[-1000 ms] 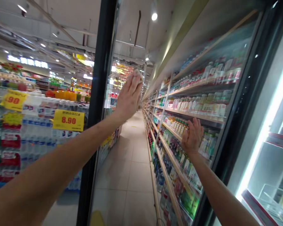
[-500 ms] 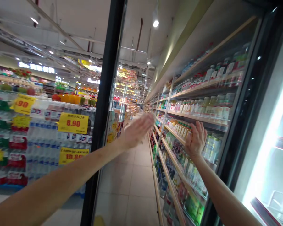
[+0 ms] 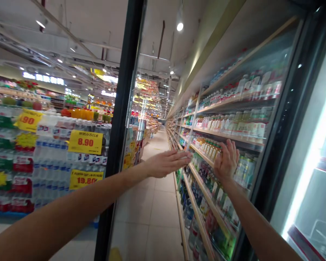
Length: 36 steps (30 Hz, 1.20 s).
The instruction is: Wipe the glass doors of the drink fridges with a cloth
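My left hand (image 3: 167, 164) is held out flat in front of the glass door (image 3: 136, 214), fingers stretched to the right and nothing in it. My right hand (image 3: 226, 161) is raised further right before the same glass, fingers up, slightly bent and apart, holding nothing. Whether its fingertips touch the pane I cannot tell. A black frame (image 3: 118, 119) edges the door on the left. In the glass, behind my hands, show shelves of bottled drinks (image 3: 210, 148) and a tiled aisle (image 3: 163, 203).
Stacked packs of bottled water (image 3: 50, 170) stand on the left with yellow price signs (image 3: 85, 142). At the right edge is a lit fridge interior with a bright light strip (image 3: 305, 185) and a wire rack (image 3: 323, 232).
My left hand has moved a little right and down, and its fingers have tipped from slanting upward to nearly level. My right hand stays in place.
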Each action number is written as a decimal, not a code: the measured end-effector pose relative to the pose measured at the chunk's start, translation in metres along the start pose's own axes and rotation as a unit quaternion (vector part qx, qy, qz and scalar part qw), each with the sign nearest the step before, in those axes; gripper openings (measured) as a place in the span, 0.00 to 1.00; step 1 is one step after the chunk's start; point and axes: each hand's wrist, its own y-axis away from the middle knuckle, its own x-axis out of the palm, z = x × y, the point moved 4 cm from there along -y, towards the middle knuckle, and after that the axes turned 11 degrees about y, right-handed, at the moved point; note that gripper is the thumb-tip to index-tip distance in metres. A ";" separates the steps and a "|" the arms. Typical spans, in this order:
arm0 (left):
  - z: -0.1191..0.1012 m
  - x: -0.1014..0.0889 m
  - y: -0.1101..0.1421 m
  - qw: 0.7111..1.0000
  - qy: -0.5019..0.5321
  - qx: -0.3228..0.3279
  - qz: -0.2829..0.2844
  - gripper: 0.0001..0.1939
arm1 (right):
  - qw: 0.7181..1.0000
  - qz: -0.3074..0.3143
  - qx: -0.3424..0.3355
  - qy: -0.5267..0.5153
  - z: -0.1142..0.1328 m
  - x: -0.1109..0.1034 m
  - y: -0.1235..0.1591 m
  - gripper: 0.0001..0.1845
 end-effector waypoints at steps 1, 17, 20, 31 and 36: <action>0.012 -0.007 -0.005 0.999 -0.004 -0.028 -0.021 0.30 | 1.000 -0.001 0.000 0.000 0.000 0.000 0.000 0.24; 0.074 -0.039 -0.043 0.953 -0.007 -0.250 -0.170 0.26 | 1.000 -0.001 0.002 -0.004 0.000 -0.001 0.000 0.24; 0.055 -0.027 -0.053 0.953 -0.004 -0.255 -0.164 0.26 | 1.000 0.002 0.001 -0.005 -0.001 -0.001 0.000 0.24; 0.059 -0.034 -0.071 0.948 0.008 -0.284 -0.142 0.26 | 1.000 -0.003 -0.003 -0.007 -0.002 -0.002 -0.001 0.24; -0.004 0.000 -0.083 0.997 0.023 -0.060 -0.032 0.27 | 1.000 -0.001 0.000 -0.004 -0.002 -0.002 -0.001 0.24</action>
